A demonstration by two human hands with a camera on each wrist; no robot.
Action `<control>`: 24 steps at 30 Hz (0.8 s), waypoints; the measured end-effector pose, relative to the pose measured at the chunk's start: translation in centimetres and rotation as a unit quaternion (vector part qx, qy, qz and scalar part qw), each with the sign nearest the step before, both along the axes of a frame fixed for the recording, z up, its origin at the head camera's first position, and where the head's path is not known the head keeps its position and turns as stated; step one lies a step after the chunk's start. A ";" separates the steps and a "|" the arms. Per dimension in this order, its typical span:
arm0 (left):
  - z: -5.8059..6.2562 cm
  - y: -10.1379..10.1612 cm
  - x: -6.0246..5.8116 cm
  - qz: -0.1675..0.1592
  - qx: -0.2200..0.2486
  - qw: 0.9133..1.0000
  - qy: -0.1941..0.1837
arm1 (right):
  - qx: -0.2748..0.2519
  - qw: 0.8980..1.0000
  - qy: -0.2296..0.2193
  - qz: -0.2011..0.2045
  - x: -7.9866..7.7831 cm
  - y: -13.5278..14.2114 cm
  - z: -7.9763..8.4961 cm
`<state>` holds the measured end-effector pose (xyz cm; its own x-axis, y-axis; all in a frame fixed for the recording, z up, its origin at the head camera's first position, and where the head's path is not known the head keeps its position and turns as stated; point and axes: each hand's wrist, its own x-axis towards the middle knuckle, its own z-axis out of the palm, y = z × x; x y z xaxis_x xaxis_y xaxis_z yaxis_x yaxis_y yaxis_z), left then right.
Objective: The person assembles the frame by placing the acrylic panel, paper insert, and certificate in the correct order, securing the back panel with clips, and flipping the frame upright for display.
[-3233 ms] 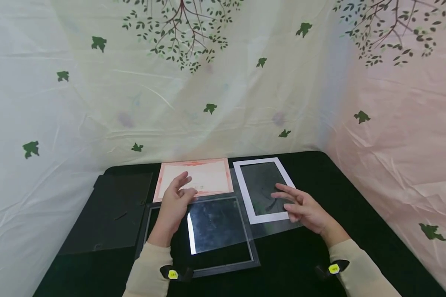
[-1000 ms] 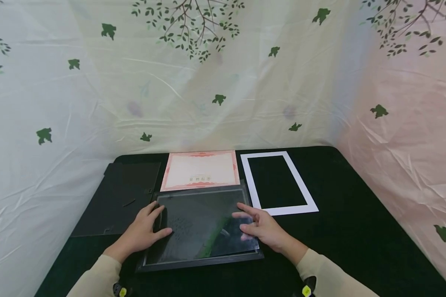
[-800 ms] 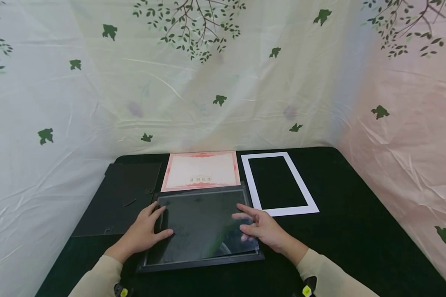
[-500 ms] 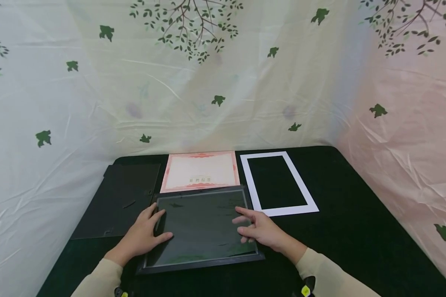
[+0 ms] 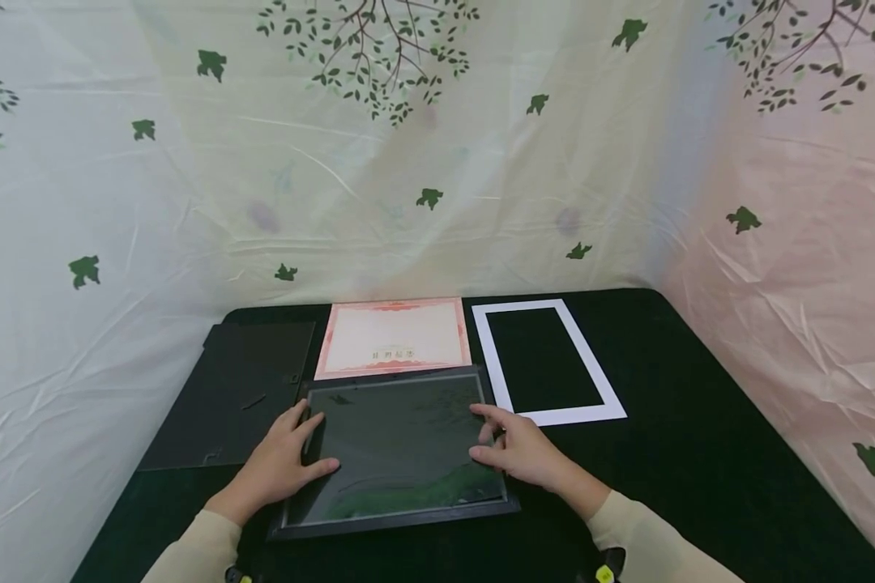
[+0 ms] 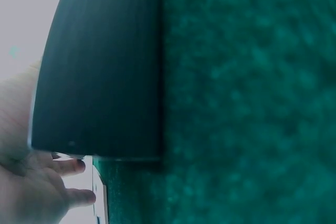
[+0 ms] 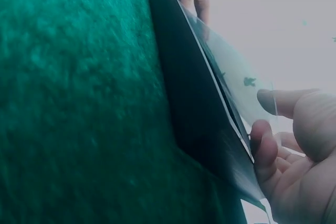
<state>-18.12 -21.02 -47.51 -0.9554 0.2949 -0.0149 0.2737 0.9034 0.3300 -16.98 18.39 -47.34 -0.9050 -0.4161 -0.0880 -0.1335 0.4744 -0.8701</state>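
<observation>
A black picture frame (image 5: 394, 522) lies flat on the table, with a clear sheet (image 5: 401, 445) over its opening. Along the sheet's left side rests my left hand (image 5: 275, 460), thumb on the sheet and spread fingers at the frame's edge. My right hand (image 5: 528, 455) pinches the sheet's right edge; in the right wrist view the thumb is above the clear sheet (image 7: 244, 74) and fingertips are below it. There the sheet's near edge stands slightly off the frame (image 7: 194, 87). The left wrist view shows mostly the frame's side (image 6: 100, 77), partly hiding the left hand (image 6: 37, 187).
Behind the frame lies a certificate (image 5: 394, 328) with an orange-pink border. To its right is a white mat border (image 5: 576, 414). A black backing board (image 5: 226, 397) lies at the left. A dark green cloth covers the table (image 5: 685, 486); printed curtains hang behind.
The clear sheet, earlier partly under the white mat, has come left over the frame, and both hands have come down to it. Lately it has settled flatter; the right hand's fingers shifted slightly right.
</observation>
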 end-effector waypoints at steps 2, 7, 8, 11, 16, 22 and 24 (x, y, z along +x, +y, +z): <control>0.0 -0.1 0.0 -0.001 -0.001 1.000 0.002 | 0.030 0.999 0.037 0.006 -0.1 0.2 0.0; 0.0 -0.1 -0.1 -0.002 -0.003 1.000 0.005 | 0.064 0.995 0.068 0.021 -0.4 0.6 0.1; 0.0 -0.1 -0.1 -0.002 -0.003 1.000 0.003 | 0.068 0.995 0.069 0.024 -0.4 0.7 0.0; 0.0 0.0 0.0 -0.002 -0.006 1.000 0.000 | 0.091 0.993 0.073 0.031 -0.5 0.9 0.1; 0.0 0.1 -0.1 0.000 -0.009 1.000 -0.001 | 0.124 0.989 0.075 0.035 -0.5 1.0 0.2; 0.0 0.0 0.0 -0.002 -0.005 1.000 0.002 | 0.146 0.984 0.102 0.015 -0.2 1.2 0.1; 0.1 -0.1 0.1 -0.001 -0.004 1.000 0.000 | 0.156 0.982 0.108 0.009 -0.1 1.3 -0.1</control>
